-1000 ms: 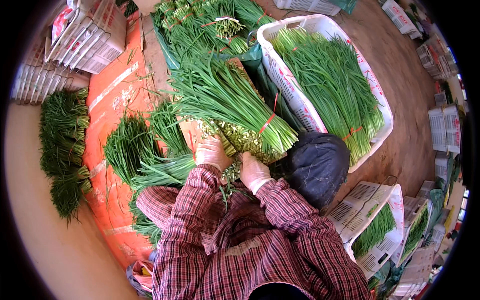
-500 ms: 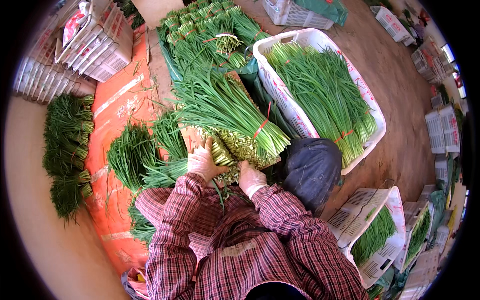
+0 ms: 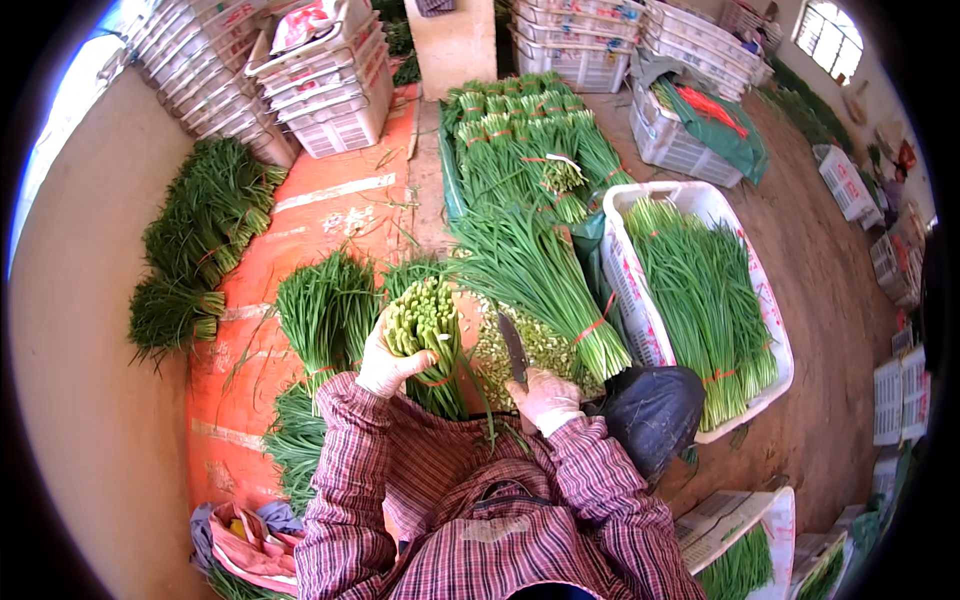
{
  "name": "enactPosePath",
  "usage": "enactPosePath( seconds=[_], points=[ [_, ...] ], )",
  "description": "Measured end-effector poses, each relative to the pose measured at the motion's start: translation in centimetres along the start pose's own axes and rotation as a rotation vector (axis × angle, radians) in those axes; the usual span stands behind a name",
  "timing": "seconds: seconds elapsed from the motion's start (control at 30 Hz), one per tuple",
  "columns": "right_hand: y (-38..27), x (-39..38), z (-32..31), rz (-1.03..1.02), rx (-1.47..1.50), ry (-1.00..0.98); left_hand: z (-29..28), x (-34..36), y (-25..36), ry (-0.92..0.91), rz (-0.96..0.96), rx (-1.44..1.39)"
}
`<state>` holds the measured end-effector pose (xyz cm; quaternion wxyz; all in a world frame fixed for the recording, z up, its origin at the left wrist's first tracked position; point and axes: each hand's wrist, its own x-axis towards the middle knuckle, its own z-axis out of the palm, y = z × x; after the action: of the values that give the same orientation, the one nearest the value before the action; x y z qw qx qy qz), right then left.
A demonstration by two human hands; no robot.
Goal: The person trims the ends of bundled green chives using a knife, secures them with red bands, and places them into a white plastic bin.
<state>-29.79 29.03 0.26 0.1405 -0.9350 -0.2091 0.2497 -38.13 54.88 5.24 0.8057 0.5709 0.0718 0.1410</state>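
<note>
The banded bundle of slender green leafy stalks [image 3: 425, 315] stands at the person's [image 3: 490, 555] eleven o'clock, pale cut ends up. It looks light, bendy and easily bruised, best gripped round its firmer stalk ends. The pale-gloved left hand [image 3: 388, 362] half-encircles those, thumb across the near side. At the bundle's four o'clock, the pale-gloved right hand [image 3: 548, 393] curls round a dark-bladed knife [image 3: 514, 345], tip toward eleven.
</note>
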Motion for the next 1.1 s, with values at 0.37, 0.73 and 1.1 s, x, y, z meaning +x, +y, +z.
enactPosePath(
  seconds=[0.37,0.73,1.1],
  points=[
    [-9.7,-3.6,-10.8,-0.816,0.641,0.373,1.1,6.0,2.4,-0.325,0.103,-0.899],
    [-6.1,-4.3,-9.9,-0.342,0.749,0.549,10.2,6.3,5.1,-0.162,0.215,-0.428],
    [-3.6,-4.3,-10.2,-0.495,1.099,0.379,11.3,8.4,7.5,0.049,0.143,-0.34]
  ],
)
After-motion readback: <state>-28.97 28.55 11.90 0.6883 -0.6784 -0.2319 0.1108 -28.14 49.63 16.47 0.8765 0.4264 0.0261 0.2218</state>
